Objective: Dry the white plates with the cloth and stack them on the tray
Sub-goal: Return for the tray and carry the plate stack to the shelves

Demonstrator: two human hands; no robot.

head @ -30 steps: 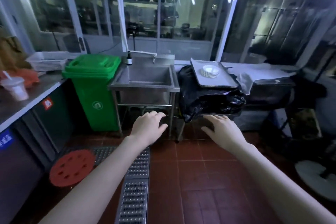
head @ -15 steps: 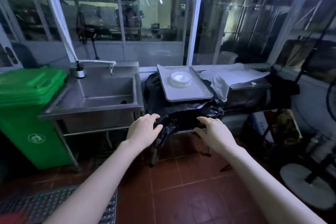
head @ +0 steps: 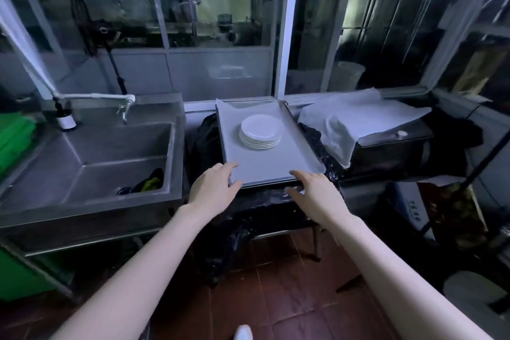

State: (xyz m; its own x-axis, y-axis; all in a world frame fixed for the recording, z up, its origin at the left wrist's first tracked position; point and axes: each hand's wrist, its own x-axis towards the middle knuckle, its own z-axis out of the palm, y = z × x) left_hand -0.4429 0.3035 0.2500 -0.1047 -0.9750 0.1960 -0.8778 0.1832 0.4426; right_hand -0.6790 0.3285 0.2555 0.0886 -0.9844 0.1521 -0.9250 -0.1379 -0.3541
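Plates (head: 260,131) stacked on tray (head: 276,168) | you had closed in; left hand (head: 212,190) and right hand (head: 317,193) reached its near edge, fingers spread, holding nothing | cloth (head: 353,121) untouched, drying not begun

The wide camera on my head faces forward and down, close over the flat grey metal tray (head: 262,165), the stainless steel sink (head: 124,143) to its left.

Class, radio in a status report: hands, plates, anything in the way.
Open, holding nothing: left hand, right hand, both at near edge of tray. Stack of plates on tray, untouched. Off right, white cloth draped. Path to plates clear.
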